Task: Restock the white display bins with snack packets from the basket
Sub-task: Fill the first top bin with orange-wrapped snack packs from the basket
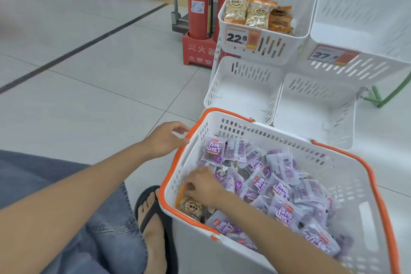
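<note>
A white basket with an orange rim stands on the floor, full of purple snack packets. My left hand rests on the basket's left rim, fingers loosely bent. Inside the basket, my right hand reaches to the near left corner, its fingers curled at an orange-edged brown snack packet. Beyond the basket stand white display bins: the upper left bin holds orange packets, while the upper right bin, lower left bin and lower right bin hold nothing.
Two red fire extinguishers stand in a red holder left of the bins. My foot in a black sandal is beside the basket's near left corner. Price tags hang on the upper bins. Tiled floor spreads to the left.
</note>
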Action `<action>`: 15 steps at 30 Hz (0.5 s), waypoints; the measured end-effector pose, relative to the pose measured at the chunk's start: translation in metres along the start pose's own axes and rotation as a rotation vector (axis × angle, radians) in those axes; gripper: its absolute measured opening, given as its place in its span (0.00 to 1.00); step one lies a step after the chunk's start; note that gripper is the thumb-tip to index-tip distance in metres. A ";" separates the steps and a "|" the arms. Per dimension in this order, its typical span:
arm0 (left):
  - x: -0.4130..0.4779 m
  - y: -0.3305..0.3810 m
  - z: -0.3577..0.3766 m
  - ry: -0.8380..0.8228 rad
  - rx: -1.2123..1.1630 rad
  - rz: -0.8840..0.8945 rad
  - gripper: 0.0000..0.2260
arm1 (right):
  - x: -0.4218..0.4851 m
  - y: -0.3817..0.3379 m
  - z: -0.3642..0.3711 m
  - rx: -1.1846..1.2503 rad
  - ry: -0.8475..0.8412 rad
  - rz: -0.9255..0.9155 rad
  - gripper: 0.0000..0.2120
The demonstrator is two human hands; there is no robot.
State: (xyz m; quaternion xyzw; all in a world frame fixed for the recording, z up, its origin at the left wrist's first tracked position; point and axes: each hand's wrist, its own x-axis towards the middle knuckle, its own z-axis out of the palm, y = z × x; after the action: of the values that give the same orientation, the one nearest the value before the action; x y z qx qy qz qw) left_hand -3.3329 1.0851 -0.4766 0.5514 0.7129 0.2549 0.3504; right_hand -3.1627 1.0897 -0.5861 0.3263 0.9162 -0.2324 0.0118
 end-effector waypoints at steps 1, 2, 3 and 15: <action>0.001 0.002 0.001 0.010 -0.029 0.002 0.15 | 0.004 0.006 -0.007 0.033 0.082 0.011 0.05; 0.003 0.004 0.001 0.033 -0.065 0.002 0.17 | 0.007 0.011 -0.020 0.136 0.173 0.063 0.05; 0.003 0.007 0.001 0.055 -0.109 0.003 0.19 | 0.009 0.014 -0.038 0.314 0.263 0.121 0.05; 0.019 -0.006 -0.007 0.159 -0.589 -0.232 0.14 | 0.000 -0.001 -0.025 0.499 -0.500 0.222 0.24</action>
State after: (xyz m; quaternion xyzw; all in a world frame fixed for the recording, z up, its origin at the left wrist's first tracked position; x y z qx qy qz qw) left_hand -3.3450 1.1022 -0.4805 0.3197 0.6917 0.4508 0.4649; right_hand -3.1598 1.0995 -0.5629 0.3495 0.7594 -0.5183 0.1805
